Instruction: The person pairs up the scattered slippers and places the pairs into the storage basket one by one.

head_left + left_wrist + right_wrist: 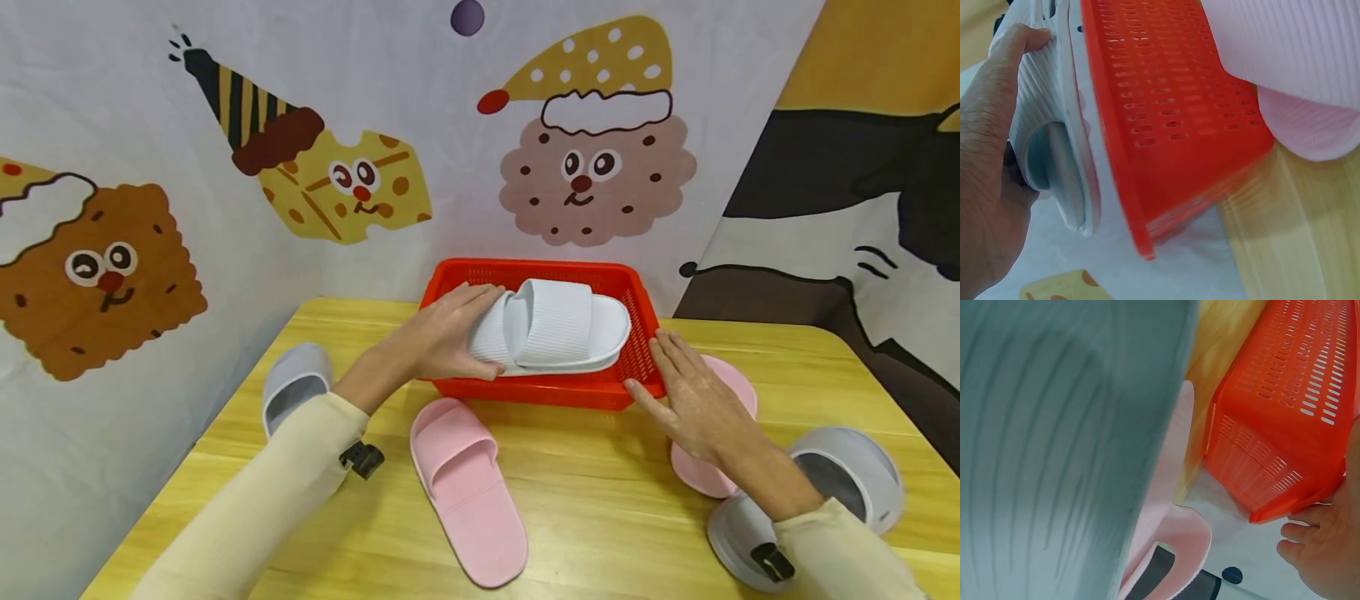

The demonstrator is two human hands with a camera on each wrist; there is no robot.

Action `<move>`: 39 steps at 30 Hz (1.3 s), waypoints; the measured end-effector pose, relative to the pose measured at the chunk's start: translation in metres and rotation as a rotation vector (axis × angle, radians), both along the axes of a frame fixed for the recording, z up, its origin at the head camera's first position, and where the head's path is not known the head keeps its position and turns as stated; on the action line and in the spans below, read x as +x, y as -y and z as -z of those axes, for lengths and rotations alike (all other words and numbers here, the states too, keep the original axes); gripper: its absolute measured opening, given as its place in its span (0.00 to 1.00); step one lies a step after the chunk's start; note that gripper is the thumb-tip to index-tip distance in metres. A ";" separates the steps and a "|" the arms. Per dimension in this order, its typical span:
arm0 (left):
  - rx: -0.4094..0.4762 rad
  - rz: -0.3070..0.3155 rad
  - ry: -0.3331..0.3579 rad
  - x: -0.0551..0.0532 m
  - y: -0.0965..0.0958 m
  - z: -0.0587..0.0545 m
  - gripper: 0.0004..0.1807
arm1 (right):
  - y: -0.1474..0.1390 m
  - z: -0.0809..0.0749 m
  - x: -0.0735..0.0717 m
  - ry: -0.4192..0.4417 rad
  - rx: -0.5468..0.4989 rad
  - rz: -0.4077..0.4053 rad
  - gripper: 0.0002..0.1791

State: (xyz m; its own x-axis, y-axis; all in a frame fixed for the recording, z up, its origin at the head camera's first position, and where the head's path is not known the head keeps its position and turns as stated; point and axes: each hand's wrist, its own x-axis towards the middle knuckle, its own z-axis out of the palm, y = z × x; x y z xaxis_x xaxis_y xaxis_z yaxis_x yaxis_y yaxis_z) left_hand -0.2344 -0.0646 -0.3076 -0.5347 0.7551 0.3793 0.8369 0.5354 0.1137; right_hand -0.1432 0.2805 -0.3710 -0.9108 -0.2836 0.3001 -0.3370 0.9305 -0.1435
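White ribbed slippers, seemingly two fitted together, are in the grip of my left hand, thumb on the near side. They hang over the red plastic basket, overlapping much of its inside in the head view. From the left wrist, the slippers appear beside the basket's rim, with my left hand round them. My right hand rests at the basket's right end with fingers fairly straight. In the right wrist view, the right hand's fingers lie along the basket's corner.
One pink slipper lies in front of the basket; another pink slipper is partly behind my right hand. Grey slippers sit at the right, and a grey slipper at the left. A printed cloth hangs behind the wooden table.
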 end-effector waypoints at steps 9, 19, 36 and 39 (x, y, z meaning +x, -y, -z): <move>-0.027 -0.005 0.090 -0.017 -0.018 0.012 0.52 | -0.001 -0.001 0.001 0.019 0.006 0.007 0.43; -0.129 -0.066 0.197 -0.034 -0.035 0.030 0.49 | -0.002 -0.002 0.001 0.034 0.005 0.006 0.43; -0.281 -0.166 0.299 -0.064 -0.048 0.055 0.50 | 0.001 -0.001 0.001 0.046 -0.003 0.008 0.43; -0.303 -0.168 0.296 -0.068 -0.052 0.058 0.51 | 0.000 -0.001 0.001 0.021 -0.003 0.007 0.42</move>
